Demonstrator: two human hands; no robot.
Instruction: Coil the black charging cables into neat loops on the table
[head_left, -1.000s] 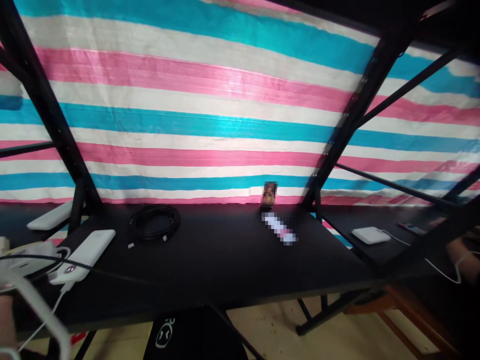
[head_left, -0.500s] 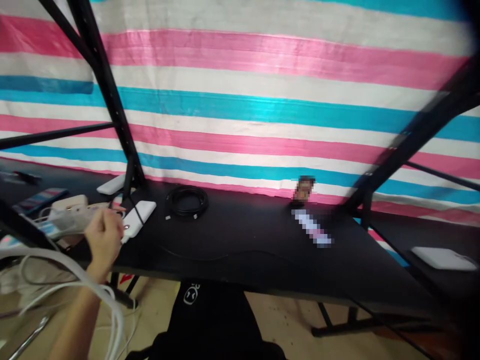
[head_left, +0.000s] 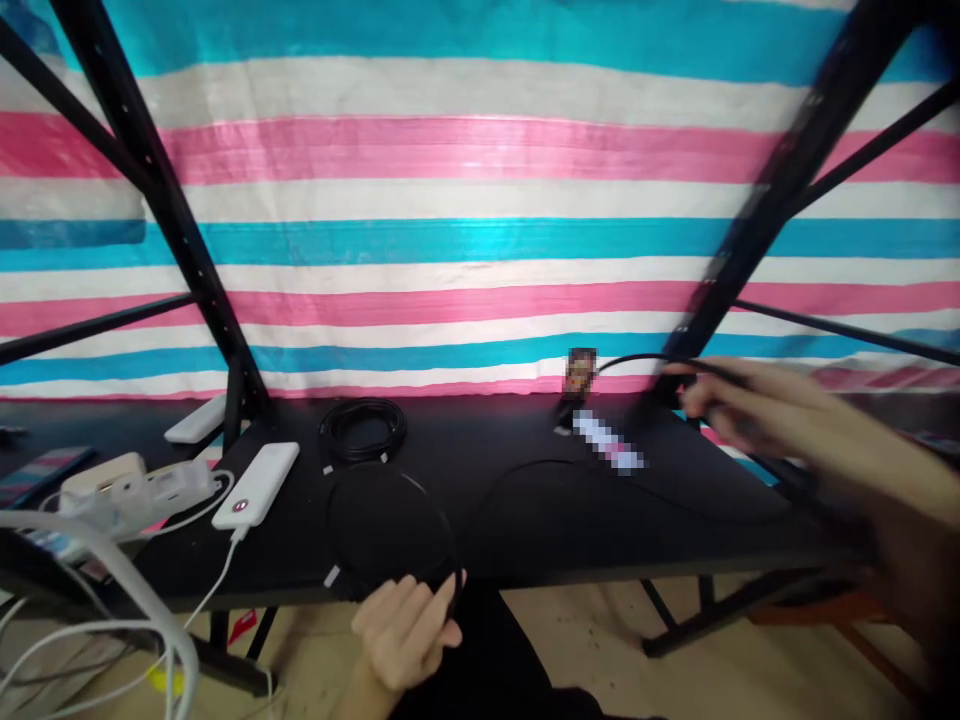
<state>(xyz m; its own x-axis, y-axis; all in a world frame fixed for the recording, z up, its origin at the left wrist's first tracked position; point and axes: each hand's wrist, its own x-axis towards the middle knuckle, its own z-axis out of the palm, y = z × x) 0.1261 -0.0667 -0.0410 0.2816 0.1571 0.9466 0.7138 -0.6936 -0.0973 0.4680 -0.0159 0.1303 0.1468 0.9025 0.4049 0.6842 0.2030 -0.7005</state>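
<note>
My left hand (head_left: 409, 630) is at the front edge of the black table, fingers closed around a thin black cable (head_left: 450, 535). A loop of that cable rises above the hand, and a connector (head_left: 332, 577) with a pale tag or tip hangs at its left. Off to the right, my right hand (head_left: 739, 400) is raised over the table, its fingers closed on another stretch of black cable, slightly blurred. Between both hands the cable runs slack across the tabletop. Behind my left hand lies a coiled black cable (head_left: 364, 430) with two pale ends.
A white power bank (head_left: 259, 485) with a white cord plugged in lies at left. Chargers and a power strip (head_left: 165, 490) crowd beside it. Black frame legs (head_left: 172, 230) slant up on both sides. A pixelated item (head_left: 607, 440) lies toward the back right.
My left hand has moved right from beside the power bank to the front middle, holding looped cable. My right hand has come into view with cable. The view has shifted.
</note>
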